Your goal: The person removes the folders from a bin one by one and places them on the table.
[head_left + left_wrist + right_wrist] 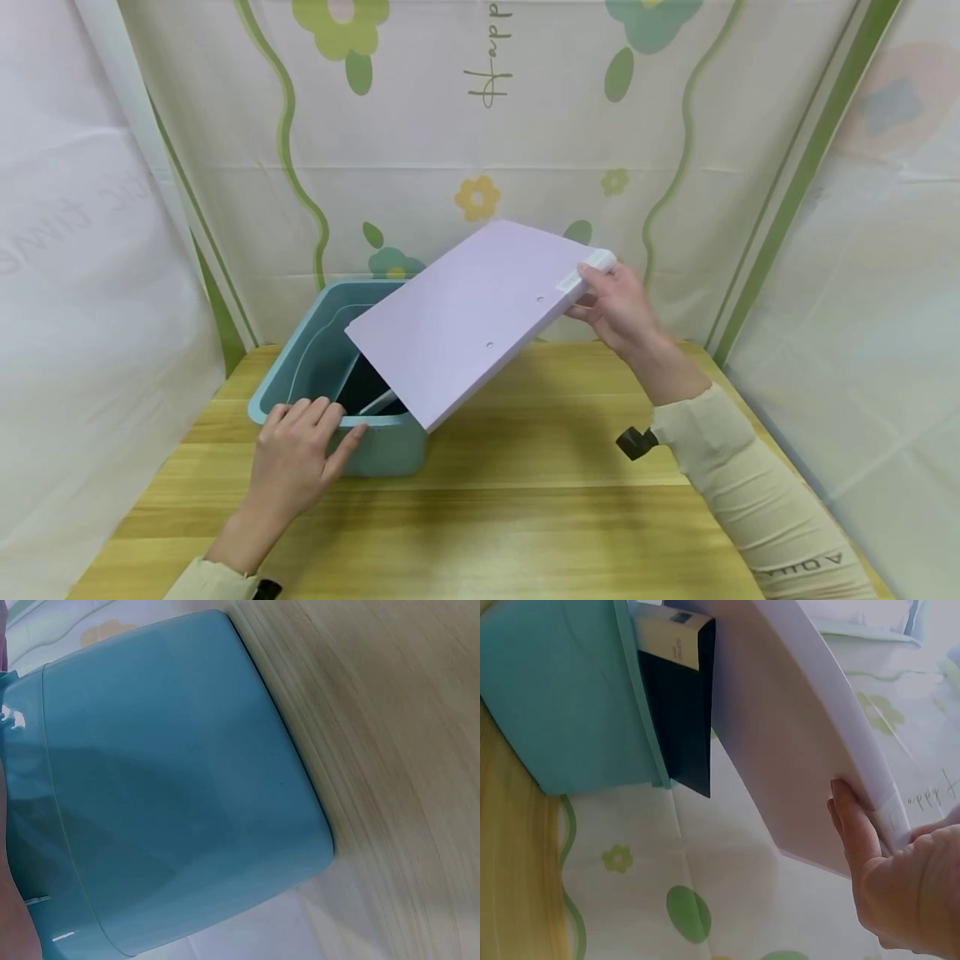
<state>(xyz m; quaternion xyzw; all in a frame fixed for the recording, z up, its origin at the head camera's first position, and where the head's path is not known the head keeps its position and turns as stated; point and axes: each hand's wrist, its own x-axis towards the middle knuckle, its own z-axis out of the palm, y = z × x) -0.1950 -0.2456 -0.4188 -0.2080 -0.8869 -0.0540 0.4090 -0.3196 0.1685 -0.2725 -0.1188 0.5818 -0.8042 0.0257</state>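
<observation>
A lilac binder (472, 317) is held up at a slant over the right side of a teal plastic bin (386, 454). My right hand (622, 308) pinches it by one end of its spine, thumb on the upper cover and fingers beneath. The binder's far part covers some of the bin's opening. At the bin's front rim my left hand (296, 442) grips the edge, with the fingers over the rim and the thumb along the outside. A dark binder (679, 712) with a pale spine label leans inside the bin, rising past its rim in the right wrist view.
The bin stands on the left of a wood-grain table (525, 517). Behind it hangs a white flowered curtain (525, 133), with more pale cloth at both sides. A small black object (636, 443) sticks out at the right sleeve cuff.
</observation>
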